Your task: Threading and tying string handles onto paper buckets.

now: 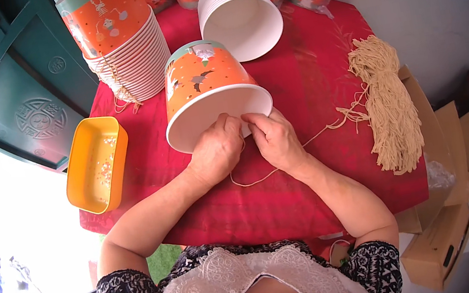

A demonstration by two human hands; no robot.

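An orange paper bucket (pixel 204 77) with a green base band and Halloween figures lies tilted on the table, its white mouth facing me. My left hand (pixel 217 149) is closed at the lower rim, fingertips inside the mouth, pinching a thin beige cord (pixel 259 181). Close beside it, my right hand (pixel 277 142) has thumb and fingers pressed together at the rim; what they grip is hidden. From between the hands the cord loops down and passes by my right wrist. It runs on toward a thick bundle of beige cords (pixel 390 108) at the table's right.
A red cloth (pixel 329 192) covers the table. At the left is a yellow tub (pixel 75 185) with small bits inside. Behind it rises a stack of nested buckets (pixel 130 61). Another white-lined bucket (pixel 244 20) lies beyond mine. More wrapped stacks line the back; cardboard boxes (pixel 440 245) stand right.
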